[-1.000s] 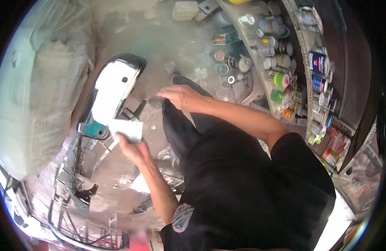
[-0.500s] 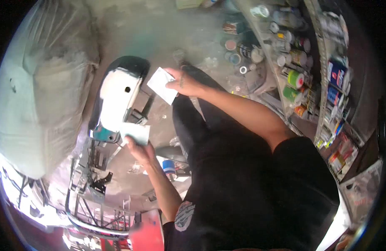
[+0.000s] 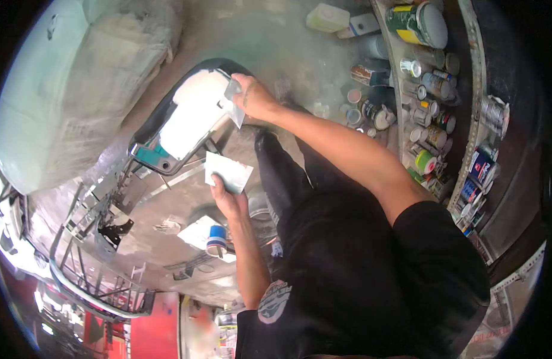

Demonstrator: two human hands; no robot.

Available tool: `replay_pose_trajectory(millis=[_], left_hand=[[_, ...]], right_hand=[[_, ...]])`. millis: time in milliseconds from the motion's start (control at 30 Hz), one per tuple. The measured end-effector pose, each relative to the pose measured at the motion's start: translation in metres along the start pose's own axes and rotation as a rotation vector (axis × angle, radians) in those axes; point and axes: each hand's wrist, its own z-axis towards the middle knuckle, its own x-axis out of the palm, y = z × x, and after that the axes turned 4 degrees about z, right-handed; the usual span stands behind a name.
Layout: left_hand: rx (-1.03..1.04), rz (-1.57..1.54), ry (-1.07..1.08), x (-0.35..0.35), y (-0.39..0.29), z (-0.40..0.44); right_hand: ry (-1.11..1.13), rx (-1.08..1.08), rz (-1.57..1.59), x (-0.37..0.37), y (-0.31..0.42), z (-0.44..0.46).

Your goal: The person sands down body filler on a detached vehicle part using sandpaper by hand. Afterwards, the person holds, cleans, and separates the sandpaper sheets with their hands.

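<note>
A long curved panel (image 3: 195,113) with a white coated surface, dark edges and a teal end lies ahead of me. My right hand (image 3: 254,97) is at the panel's upper right edge, its fingers closed on a thin greyish sheet (image 3: 236,106) that seems to touch the edge. Nearer to me, below the panel, my left hand (image 3: 229,199) grips a flat white sheet (image 3: 229,172), thumb on its face. The sheet in my left hand is apart from the panel.
Shelves of cans (image 3: 431,90) stand on the right. A covered bulky object (image 3: 78,102) fills the left. A blue and white can (image 3: 216,240) stands on the floor below my left hand. Metal frames (image 3: 102,287) lie at lower left.
My right hand has moved forward and left with its sheet to the panel's edge. My left hand still holds its sheet, now farther from the panel. The head view has shifted.
</note>
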Motion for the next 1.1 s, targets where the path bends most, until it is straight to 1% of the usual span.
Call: replay_pose_trajectory(millis=[33,100,133,200,233,300,400,533,600,633,700,733,800,833,900,933,967,1000,1033,1100], left_hand=[[0.003,-0.01,-0.016,-0.001,-0.001,0.0],[0.009,-0.021,-0.031,-0.006,-0.005,-0.001],[0.007,-0.018,-0.044,-0.009,-0.007,-0.002],[0.015,-0.031,-0.037,-0.014,-0.011,-0.003],[0.018,-0.031,-0.028,-0.017,-0.013,-0.004],[0.03,-0.045,-0.035,-0.025,-0.015,-0.005],[0.049,-0.065,-0.042,-0.038,-0.018,-0.005],[0.059,-0.09,-0.044,-0.054,-0.019,-0.006],[0.07,-0.117,-0.051,-0.058,-0.02,-0.008],[0.076,-0.131,-0.055,-0.059,-0.022,-0.009],[0.085,-0.151,-0.077,-0.063,-0.023,-0.01],[0.091,-0.161,-0.092,-0.064,-0.022,-0.01],[0.098,-0.18,-0.099,-0.068,-0.023,-0.01],[0.102,-0.184,-0.097,-0.069,-0.024,-0.01],[0.11,-0.204,-0.108,-0.071,-0.027,-0.013],[0.112,-0.211,-0.112,-0.072,-0.028,-0.015],[0.117,-0.225,-0.119,-0.073,-0.029,-0.016],[0.122,-0.229,-0.089,-0.077,-0.03,-0.017],[0.127,-0.233,-0.057,-0.081,-0.03,-0.018],[0.142,-0.259,-0.106,-0.087,-0.026,-0.016]], right_hand=[[0.008,-0.01,-0.012,0.006,-0.004,0.004],[-0.097,-0.146,-0.186,0.019,-0.012,0.011],[-0.09,-0.153,-0.194,0.024,-0.012,0.012],[-0.077,-0.037,-0.153,0.03,-0.009,0.012],[-0.072,-0.042,-0.16,0.028,0.001,0.01],[0.027,0.114,-0.064,0.024,0.019,0.007],[-0.023,0.117,-0.048,0.034,0.022,0.005],[-0.003,0.069,-0.091,0.039,0.024,0.003],[-0.001,-0.245,-0.364,0.04,0.028,0.001],[0.009,-0.253,-0.373,0.041,0.033,-0.002],[0.12,-0.234,-0.58,0.041,0.045,-0.008],[0.131,-0.244,-0.59,0.041,0.047,-0.007],[0.234,-0.367,-0.674,0.042,0.055,-0.008],[0.245,-0.376,-0.682,0.042,0.062,-0.009],[0.435,-0.446,-0.967,0.042,0.077,-0.01],[0.446,-0.454,-0.976,0.044,0.075,-0.008],[0.502,-0.493,-1.032,0.044,0.071,-0.003],[0.558,-0.53,-1.089,0.045,0.067,0.0],[0.567,-0.537,-1.098,0.043,0.063,0.001],[0.594,-0.839,-1.187,0.038,0.06,0.001]])
